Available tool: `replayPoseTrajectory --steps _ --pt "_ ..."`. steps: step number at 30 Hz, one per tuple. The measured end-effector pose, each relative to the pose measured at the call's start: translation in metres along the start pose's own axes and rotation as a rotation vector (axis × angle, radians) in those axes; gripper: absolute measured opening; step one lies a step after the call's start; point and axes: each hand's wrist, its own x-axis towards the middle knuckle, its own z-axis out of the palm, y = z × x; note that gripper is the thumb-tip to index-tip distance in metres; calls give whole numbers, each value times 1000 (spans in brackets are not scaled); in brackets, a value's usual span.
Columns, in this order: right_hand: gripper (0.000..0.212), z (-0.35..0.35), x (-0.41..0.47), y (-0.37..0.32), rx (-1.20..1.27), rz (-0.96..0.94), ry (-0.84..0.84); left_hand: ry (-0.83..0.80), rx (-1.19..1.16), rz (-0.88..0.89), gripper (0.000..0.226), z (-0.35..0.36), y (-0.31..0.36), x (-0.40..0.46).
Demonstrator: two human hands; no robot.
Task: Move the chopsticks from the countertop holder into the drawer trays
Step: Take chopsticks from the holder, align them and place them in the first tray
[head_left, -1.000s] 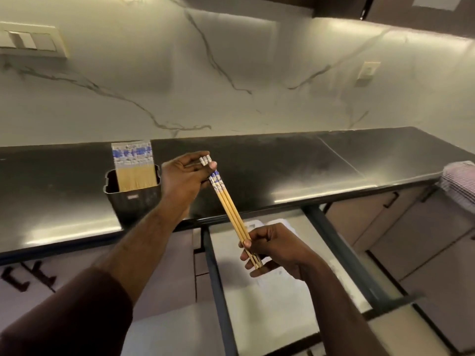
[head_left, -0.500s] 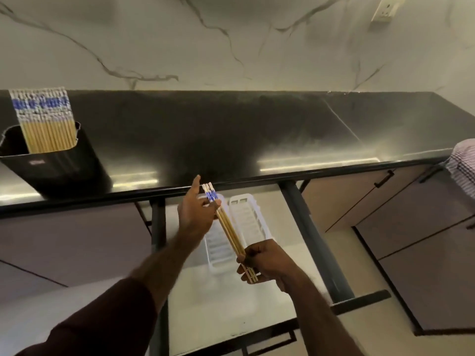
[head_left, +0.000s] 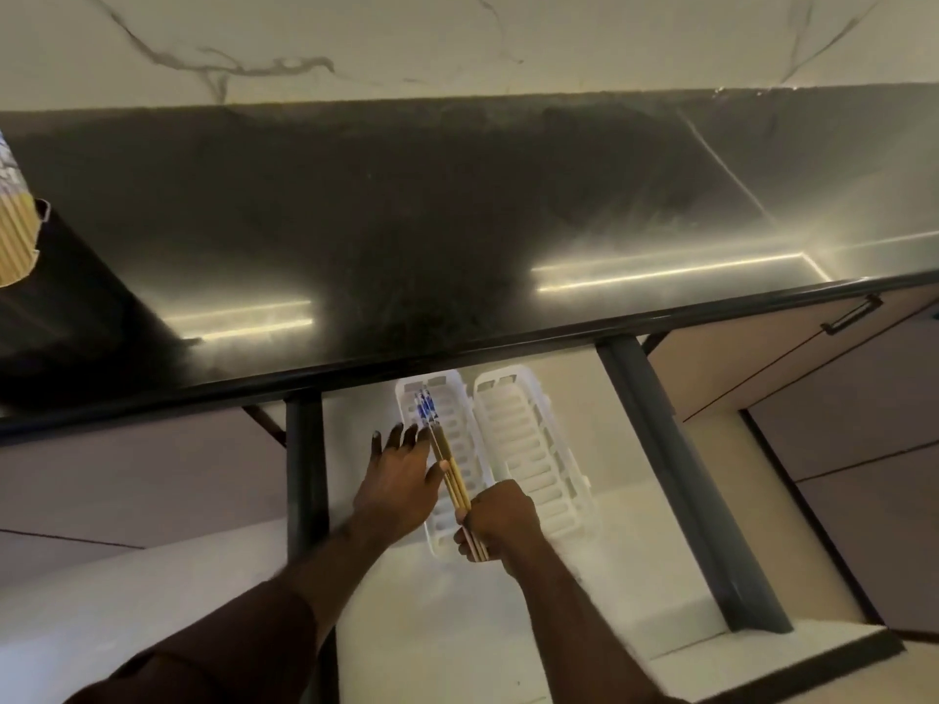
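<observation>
We're over the open drawer (head_left: 513, 597) now; our small bundle of chopsticks (head_left: 447, 462) slants above the left tray (head_left: 406, 393), patterned blue tops toward the countertop (head_left: 457, 221), plain tips toward us; whether the tops already touch the tray floor we cannot tell.

Our right hand (head_left: 500, 523) is curled round the tip end, near the tray's closest corner, with the tips poking out below the fist; our left hand (head_left: 399, 482) lies along the tray's left side, fingers straight and spread, thumb pressing the sticks about midway; so one hand grasps and the other only steadies.

We judge these sticks light, stiff and rather slick; a bundle like this tends to fan apart or roll once the grasp loosens; best taken near one end with a second touch midway, as we have it, so they go down as one flat group; they'll rattle on hard plastic but shouldn't break.

The right tray (head_left: 533, 449), just beside the left tray, shows nothing in it; far off from the tray, at the countertop's left edge, the dark holder (head_left: 56, 246) keeps plenty more chopsticks, so we reckon many trips remain.
</observation>
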Motion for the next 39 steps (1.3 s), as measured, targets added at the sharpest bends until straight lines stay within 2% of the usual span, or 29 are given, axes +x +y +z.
replayPoseTrajectory --steps 6,11,15,22,29,33,36,39 --pt "27 28 26 -1 -209 -48 37 -110 419 242 68 6 -13 7" --pt "34 43 36 9 -428 -79 85 -147 518 243 69 12 -11 12" --pt "32 48 37 13 -496 -89 161 -171 600 258 70 14 -9 13" --pt "30 56 35 19 -576 -185 220 -175 626 283 72 14 -7 11" --pt "40 54 35 19 -634 -254 124 -143 528 309 60 10 -7 15" --pt "40 55 32 17 -673 -237 68 -133 572 367 59 11 -8 13" --pt "31 49 23 14 -682 -302 89 -104 564 436 52 7 -7 11" --pt "38 36 8 10 -604 -333 138 -59 524 468 54 -3 -6 2"
